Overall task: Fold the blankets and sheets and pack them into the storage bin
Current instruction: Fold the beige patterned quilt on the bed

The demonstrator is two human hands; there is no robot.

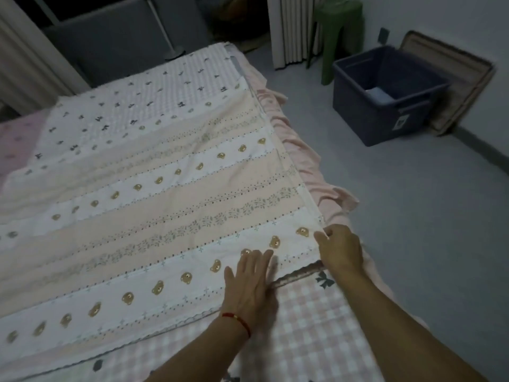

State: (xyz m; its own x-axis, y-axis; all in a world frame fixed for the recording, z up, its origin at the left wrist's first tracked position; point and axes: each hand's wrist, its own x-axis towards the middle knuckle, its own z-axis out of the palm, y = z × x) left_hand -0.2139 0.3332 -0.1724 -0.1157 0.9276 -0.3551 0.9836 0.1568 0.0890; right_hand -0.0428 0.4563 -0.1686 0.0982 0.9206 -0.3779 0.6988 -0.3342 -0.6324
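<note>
A striped sheet (154, 205) with small bear prints and peach bands lies spread flat over the bed. Under it a pink checked blanket (308, 321) with dark bows shows at the near edge and again at the far end. My left hand (249, 285) presses flat on the sheet near its near right corner, fingers straight. My right hand (340, 250) pinches that corner at the bed's right edge. A dark blue storage bin (366, 111) stands open on the floor to the right, with something pale blue inside.
A pink frilled bed skirt (311, 158) hangs along the bed's right side. A green plastic stool (340, 31) stands behind the bin. The bin's lid (465, 78) leans against the wall. Grey floor (413, 216) stretches between bed and bin.
</note>
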